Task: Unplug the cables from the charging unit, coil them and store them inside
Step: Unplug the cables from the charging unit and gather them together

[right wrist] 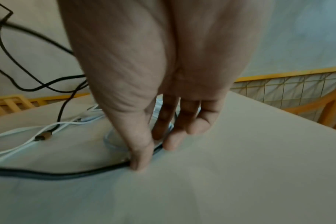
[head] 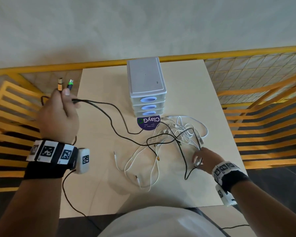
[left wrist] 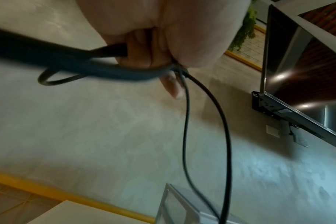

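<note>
My left hand (head: 61, 106) is raised over the table's left edge and grips a black cable (head: 109, 108). The cable's orange plug (head: 59, 84) and green plug (head: 70, 84) stick up above the fist. In the left wrist view the curled fingers (left wrist: 144, 50) hold looped black strands (left wrist: 226, 136). My right hand (head: 200, 159) is down on the table at the right, where thumb and fingertips (right wrist: 140, 159) pinch the black cable (right wrist: 67, 174). A tangle of white cables (head: 178, 132) lies in front of the three-drawer unit (head: 146, 82), whose drawers are closed.
The beige table (head: 101, 177) carries a purple round sticker (head: 148, 123) in front of the drawers. A loose orange plug (head: 158, 158) lies among the white cables. Yellow slatted chairs (head: 10, 103) and a yellow railing (head: 246, 52) surround the table.
</note>
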A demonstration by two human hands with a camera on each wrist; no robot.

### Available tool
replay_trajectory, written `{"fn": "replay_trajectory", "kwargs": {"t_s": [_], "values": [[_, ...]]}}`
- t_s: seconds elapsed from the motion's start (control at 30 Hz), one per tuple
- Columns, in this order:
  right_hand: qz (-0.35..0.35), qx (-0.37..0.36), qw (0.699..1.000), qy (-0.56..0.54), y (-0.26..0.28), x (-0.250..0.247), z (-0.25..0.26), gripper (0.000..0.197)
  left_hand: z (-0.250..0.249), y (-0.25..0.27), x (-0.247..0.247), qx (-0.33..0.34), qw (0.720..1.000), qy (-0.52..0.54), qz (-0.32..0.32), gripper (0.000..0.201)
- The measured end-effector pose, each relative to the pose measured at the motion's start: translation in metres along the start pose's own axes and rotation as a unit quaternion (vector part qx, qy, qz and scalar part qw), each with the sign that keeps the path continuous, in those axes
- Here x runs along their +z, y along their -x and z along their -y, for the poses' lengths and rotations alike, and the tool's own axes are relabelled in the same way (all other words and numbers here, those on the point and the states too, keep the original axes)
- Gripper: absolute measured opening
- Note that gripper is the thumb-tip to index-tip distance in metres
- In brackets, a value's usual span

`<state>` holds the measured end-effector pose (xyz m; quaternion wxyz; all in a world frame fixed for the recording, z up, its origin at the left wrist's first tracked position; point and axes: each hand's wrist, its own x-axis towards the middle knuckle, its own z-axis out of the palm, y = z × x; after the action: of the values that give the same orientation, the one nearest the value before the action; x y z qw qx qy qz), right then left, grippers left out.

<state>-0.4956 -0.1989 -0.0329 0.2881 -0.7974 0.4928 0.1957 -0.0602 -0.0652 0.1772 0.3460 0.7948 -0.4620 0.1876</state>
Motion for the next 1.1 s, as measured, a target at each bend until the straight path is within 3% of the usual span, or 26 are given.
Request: {"fn": "replay_trajectory", "kwargs": {"t_s": [0.13,0.2,0.33,0.5,0.6,0.73,0.9,1.1], "values": [[-0.050,0.008,0.998,0.032,-0.005,-0.004,-0.002,0.007,-0.014,0.012,0.004,0.028,0.998,0.048,0.024,0.040],[-0.057,0.002,0.995,0.087,-0.007,-0.005,-0.001,0.012,-0.020,0.018,0.008,0.030,0.996,0.067,0.058,0.044],[-0.044,-0.035,0.998,0.033,-0.007,-0.007,-0.008,0.009,-0.041,0.028,0.016,0.022,0.985,0.124,0.116,0.039],[-0.038,-0.070,0.997,0.023,-0.004,-0.004,-0.019,0.026,-0.062,0.053,0.032,-0.069,0.945,0.244,0.204,0.044],[-0.048,-0.083,0.989,0.115,-0.007,-0.011,-0.013,0.010,-0.072,0.065,0.038,-0.077,0.923,0.280,0.254,0.041],[-0.023,-0.134,0.958,0.252,-0.012,-0.022,-0.001,0.023,-0.081,0.072,0.040,-0.031,0.908,0.285,0.304,0.029],[0.000,-0.189,0.926,0.326,-0.013,-0.029,0.014,0.021,-0.089,0.076,0.041,-0.021,0.909,0.271,0.316,0.026],[-0.018,-0.218,0.922,0.320,-0.007,-0.030,0.016,0.024,-0.089,0.083,0.043,-0.038,0.912,0.263,0.312,0.037]]}}
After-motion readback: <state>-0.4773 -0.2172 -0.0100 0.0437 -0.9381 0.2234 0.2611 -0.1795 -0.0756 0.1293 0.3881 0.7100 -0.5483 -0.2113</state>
